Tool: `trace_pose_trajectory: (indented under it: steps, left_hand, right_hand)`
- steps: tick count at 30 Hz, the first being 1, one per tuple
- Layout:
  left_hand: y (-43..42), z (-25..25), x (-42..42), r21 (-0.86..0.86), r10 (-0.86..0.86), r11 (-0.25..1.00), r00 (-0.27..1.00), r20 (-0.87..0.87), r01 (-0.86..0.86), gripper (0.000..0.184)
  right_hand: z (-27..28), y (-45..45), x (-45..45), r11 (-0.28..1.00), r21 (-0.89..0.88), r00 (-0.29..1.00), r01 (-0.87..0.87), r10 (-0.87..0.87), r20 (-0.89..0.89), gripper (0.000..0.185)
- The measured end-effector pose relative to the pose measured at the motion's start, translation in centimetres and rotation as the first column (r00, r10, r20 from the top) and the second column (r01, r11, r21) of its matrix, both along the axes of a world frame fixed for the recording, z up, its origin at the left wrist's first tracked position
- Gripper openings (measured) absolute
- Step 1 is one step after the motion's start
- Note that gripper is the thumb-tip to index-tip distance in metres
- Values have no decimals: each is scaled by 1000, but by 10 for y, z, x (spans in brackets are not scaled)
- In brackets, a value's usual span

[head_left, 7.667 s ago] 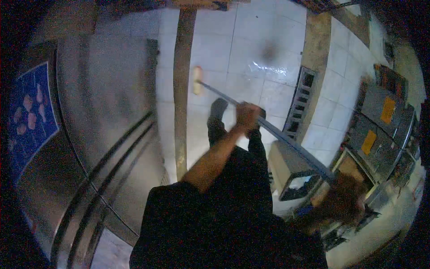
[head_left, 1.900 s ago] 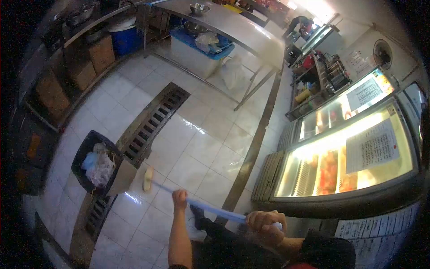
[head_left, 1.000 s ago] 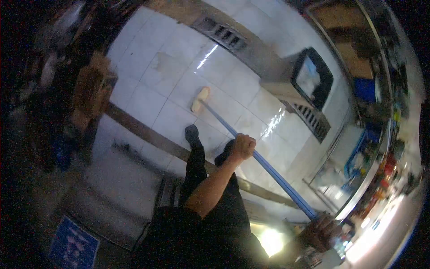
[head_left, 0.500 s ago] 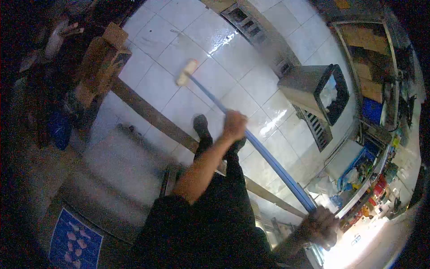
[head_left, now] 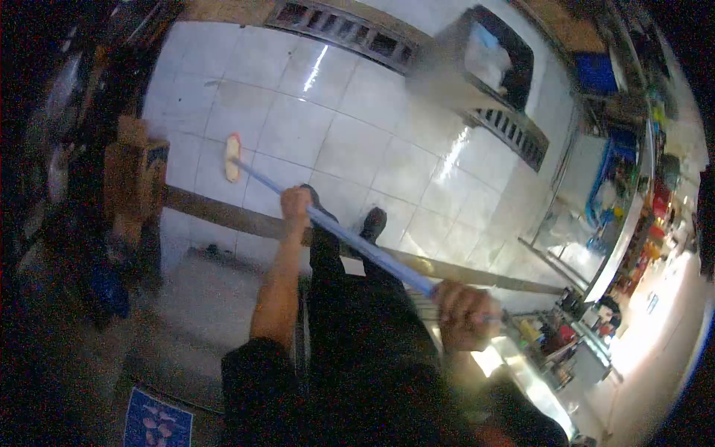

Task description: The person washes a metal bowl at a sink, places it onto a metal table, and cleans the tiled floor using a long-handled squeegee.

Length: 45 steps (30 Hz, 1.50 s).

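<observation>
Both of my hands are closed around the long blue handle (head_left: 357,242) of a sponge mop. My left hand (head_left: 296,205) wraps the handle partway down, with the arm stretched forward. Higher up, near the handle's top end, my right hand (head_left: 465,314) grips it, slightly blurred. At the far end the pale sponge mop head (head_left: 233,159), with a bit of red at its tip, lies on the white tiled floor (head_left: 287,127). The handle runs slantwise across the front of my legs, above my dark shoes (head_left: 374,223).
A grey bin (head_left: 447,67) with a pale liner stands beyond the floor, near slotted drain grates (head_left: 342,30). On the left is a cardboard box (head_left: 134,175). A brown strip (head_left: 216,212) crosses the tiles. Cluttered shelving (head_left: 596,201) stands on the right.
My view has turned, so the bin and grates appear higher and further left. The mop head and both hands have shifted left in view. Both hands keep their hold on the handle.
</observation>
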<state>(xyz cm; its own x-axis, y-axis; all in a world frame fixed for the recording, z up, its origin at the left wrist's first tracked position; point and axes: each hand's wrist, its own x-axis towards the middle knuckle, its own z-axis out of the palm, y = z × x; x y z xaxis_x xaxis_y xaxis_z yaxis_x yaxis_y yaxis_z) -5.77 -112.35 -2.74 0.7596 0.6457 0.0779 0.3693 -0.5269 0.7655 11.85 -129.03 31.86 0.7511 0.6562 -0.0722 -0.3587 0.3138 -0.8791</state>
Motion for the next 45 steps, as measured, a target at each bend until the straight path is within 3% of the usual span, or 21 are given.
trace_pose_trajectory:
  steps: [1,4,5,6,8,10,16,17,22,23,26,28,29,31,32,34,37,38,42,44,45]
  left_hand:
    - [-39,-8,25,87,-7,996,991,135,-5,13]
    - [-134,62,143,-84,-202,979,916,-346,184,9]
    - [-190,33,165,-91,-76,992,991,112,86,9]
    - [-215,72,204,-83,-158,985,986,-52,153,14]
    - [-274,86,257,-156,-233,951,949,211,268,20]
    - [-308,102,291,-338,-261,874,924,278,349,18]
    - [-330,66,262,-179,-238,958,969,-72,223,15]
    - [-328,43,234,-275,-9,961,996,94,35,13]
    - [-276,13,167,9,-215,976,965,148,216,16]
    - [-279,22,171,-316,-252,917,968,7,241,18]
    - [-343,76,239,-6,-293,944,847,443,329,24]
    - [-392,62,254,-330,-656,709,755,15,623,12]
    - [-440,64,269,-113,-354,888,820,450,446,17]
    - [-485,66,308,-328,-709,648,702,69,687,21]
    - [-500,75,327,-312,-482,758,814,323,573,28]
    - [-474,98,352,-489,-611,617,767,196,617,27]
    - [-408,91,346,-217,-549,786,815,186,579,26]
    - [-372,98,342,-394,-521,721,821,233,570,25]
    - [-251,75,320,-254,-506,813,852,137,524,26]
    - [-195,48,317,-168,-539,829,842,9,533,27]
    - [-187,53,320,15,-561,827,827,-42,562,29]
  right_hand:
    - [0,-38,12,988,19,987,154,-155,35,22]
    - [72,-117,66,975,-46,968,215,-207,140,13]
    - [103,-139,63,691,-285,743,664,-653,149,13]
    - [116,-167,72,830,-207,854,517,-483,194,19]
    - [138,-213,87,948,-91,919,306,-269,287,26]
    - [137,-240,102,915,-63,880,398,-361,308,23]
    - [70,-296,138,830,-4,820,558,-551,159,16]
    - [52,-299,132,816,1,810,578,-574,118,16]
    - [-3,-319,97,780,-71,783,621,-622,16,17]
    - [1,-332,96,761,-107,767,640,-641,22,18]
    - [64,-364,106,732,-175,749,659,-659,62,20]
    - [96,-389,116,658,-191,684,728,-715,143,15]
    - [114,-402,109,571,-190,601,799,-773,205,10]
    - [120,-417,116,512,11,509,859,-855,104,6]
    - [124,-423,121,470,111,467,876,-882,52,4]
    - [118,-442,130,517,-69,518,853,-822,237,5]
    - [75,-407,142,552,-40,549,833,-815,186,4]
    - [55,-384,141,567,-12,564,823,-815,136,4]
    - [7,-291,128,693,-32,693,720,-719,51,7]
    - [3,-260,131,183,-530,553,828,-111,826,12]
    - [6,-242,134,-179,-423,459,888,406,790,15]
